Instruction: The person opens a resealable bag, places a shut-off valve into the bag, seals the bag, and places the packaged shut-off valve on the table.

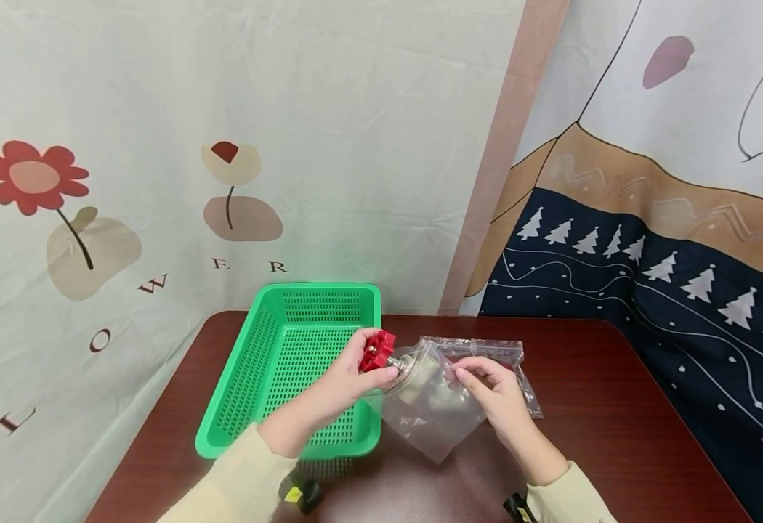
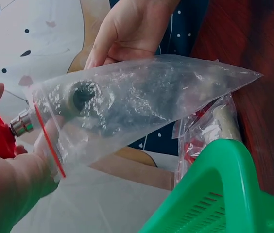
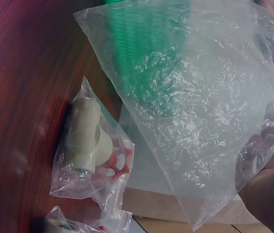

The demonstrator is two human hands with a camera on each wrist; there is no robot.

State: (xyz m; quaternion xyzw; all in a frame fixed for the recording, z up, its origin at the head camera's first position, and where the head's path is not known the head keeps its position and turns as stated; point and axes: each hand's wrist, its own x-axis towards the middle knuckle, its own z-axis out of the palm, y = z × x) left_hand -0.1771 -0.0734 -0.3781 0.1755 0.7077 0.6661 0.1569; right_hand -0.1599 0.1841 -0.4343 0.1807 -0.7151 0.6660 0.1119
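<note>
My left hand (image 1: 345, 374) grips a valve by its red handle (image 1: 377, 351). The valve's metal stem (image 2: 23, 124) runs into the mouth of a clear zip bag (image 1: 437, 432), and its pale body (image 2: 81, 97) shows through the plastic. The bag's red zip line (image 2: 48, 138) lies by my left fingers. With thumb and fingertips, my right hand (image 1: 502, 399) pinches the side of the bag. The bag hangs over the table, one corner pointing down toward me in the head view.
Left of the bag stands a green plastic basket (image 1: 290, 349), its rim close to my left hand. Beyond my right hand lie bagged valves, one with a pale tee-shaped body (image 3: 81, 138). The brown table (image 1: 591, 407) ends at a printed cloth backdrop (image 1: 355, 145).
</note>
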